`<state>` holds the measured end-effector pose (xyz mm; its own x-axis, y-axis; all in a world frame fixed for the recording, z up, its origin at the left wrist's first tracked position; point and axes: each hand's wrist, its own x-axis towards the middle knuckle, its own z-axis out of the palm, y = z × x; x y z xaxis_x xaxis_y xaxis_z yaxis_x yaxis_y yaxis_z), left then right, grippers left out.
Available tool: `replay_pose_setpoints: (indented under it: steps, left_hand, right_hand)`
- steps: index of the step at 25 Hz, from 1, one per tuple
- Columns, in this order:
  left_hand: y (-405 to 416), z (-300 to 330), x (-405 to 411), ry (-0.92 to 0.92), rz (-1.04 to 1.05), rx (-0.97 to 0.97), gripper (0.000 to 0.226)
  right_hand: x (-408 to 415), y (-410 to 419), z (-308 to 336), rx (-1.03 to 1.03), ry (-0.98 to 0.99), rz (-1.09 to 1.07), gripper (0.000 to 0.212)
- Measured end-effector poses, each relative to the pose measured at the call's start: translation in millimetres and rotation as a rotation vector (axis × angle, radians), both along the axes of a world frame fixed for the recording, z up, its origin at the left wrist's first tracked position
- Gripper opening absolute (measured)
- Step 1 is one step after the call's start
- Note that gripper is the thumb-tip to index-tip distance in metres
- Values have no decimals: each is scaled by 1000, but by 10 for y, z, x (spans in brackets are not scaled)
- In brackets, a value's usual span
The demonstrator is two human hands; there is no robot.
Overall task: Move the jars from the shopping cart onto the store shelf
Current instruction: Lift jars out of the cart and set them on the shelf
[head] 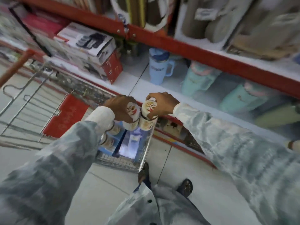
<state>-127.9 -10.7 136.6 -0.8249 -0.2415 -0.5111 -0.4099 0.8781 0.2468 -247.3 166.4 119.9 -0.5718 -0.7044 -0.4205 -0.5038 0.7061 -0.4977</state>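
Both hands over the cart [123,161], each wrapped round jars: left hand [121,106] on one [132,113], right hand [162,103] on a stack [148,114]. Shelf [162,93] at 12 o'clock. Risk: stacked btm jar slips w/ loose hold.

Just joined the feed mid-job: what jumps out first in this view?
At centre, the left hand and right hand each grip a white labelled jar above the wire shopping cart. Just beyond runs the red-edged store shelf, holding pastel tumblers and boxes.
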Motion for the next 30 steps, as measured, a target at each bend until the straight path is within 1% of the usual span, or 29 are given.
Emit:
replay_pose_setpoints:
  steps: [3,5,9,12,14,18,25,27,30]
  left_hand:
    - [634,262,-548,61,-168,-52,79]
    - [1150,295,-865,71,-260,-55,78]
    - [2363,209,-1383,108,-445,-37,78]
    - [3101,64,-1605,168,-530,-11,76]
    - [3497,-63,-1721,173,-564,1,75]
    - [4004,-284,-1864,147,-588,15,76]
    - [4289,-429,-1940,102,-603,22,75]
    - [4285,-439,-1932,79,-603,26,82]
    - [4179,-482,-1824,78,-570,-12,108]
  right_hand:
    - [-271,694,282,-3,82,-115,71]
    - [-411,1243,337,14,129,-183,70]
    - [-593,2503,343,49,159,-396,67]
    - [-688,3200,272,97,172,-480,71]
    - [-738,3588,180,124,160,-525,73]
    - [-785,4055,-2,158,135,-567,72]
    - [-774,4333,-227,136,123,-583,75]
    - [-770,4321,-222,178,145,-538,82]
    - [-742,4241,-163,314,268,-397,108]
